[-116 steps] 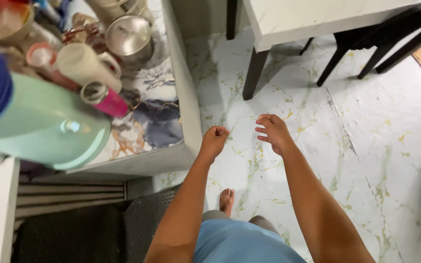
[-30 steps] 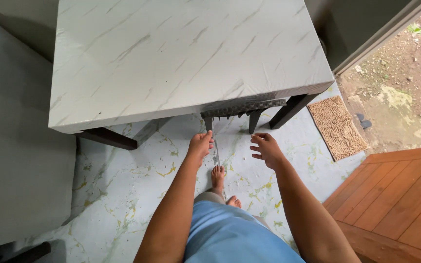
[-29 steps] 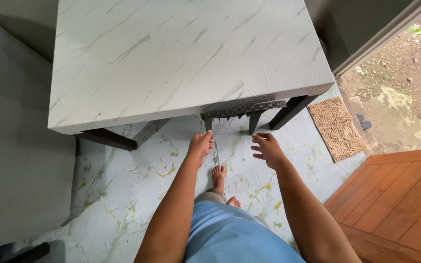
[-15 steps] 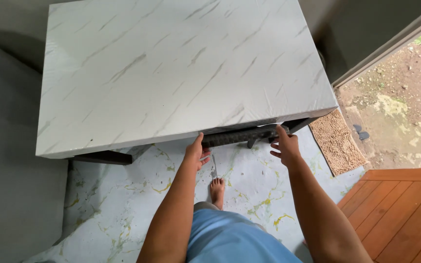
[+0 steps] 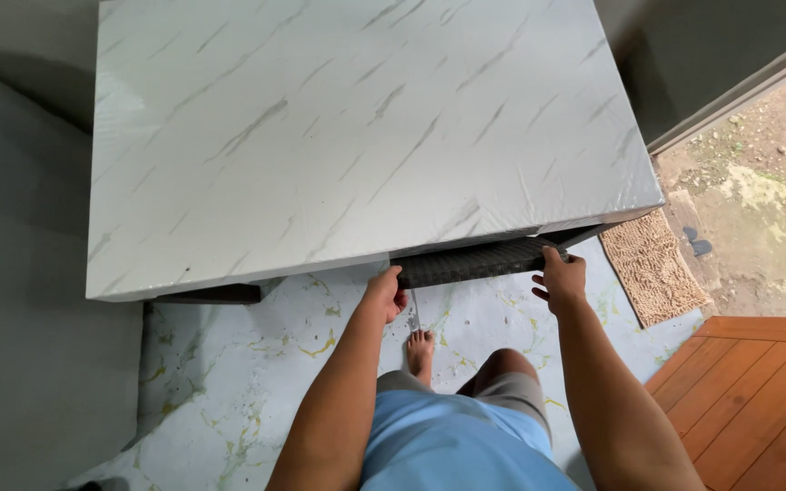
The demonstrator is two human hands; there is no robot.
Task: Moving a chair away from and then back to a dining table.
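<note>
A dark woven chair back [image 5: 470, 264] pokes out from under the near edge of a white marble-patterned table [image 5: 347, 136]. My left hand [image 5: 386, 293] grips the chair back's left end, fingers curled around it. My right hand [image 5: 561, 277] holds its right end, thumb on top. Both arms reach forward from my blue shirt. The chair's seat and legs are hidden under the table.
A brown doormat [image 5: 652, 264] lies at the right beside an open doorway to bare ground. Wooden boards [image 5: 766, 382] fill the lower right corner. A grey wall [image 5: 20, 300] runs along the left. My bare foot [image 5: 420, 350] stands on the marbled floor.
Both hands rose from above the floor to the chair back and closed on its two ends. I have stepped closer to the table, and one knee has come forward.
</note>
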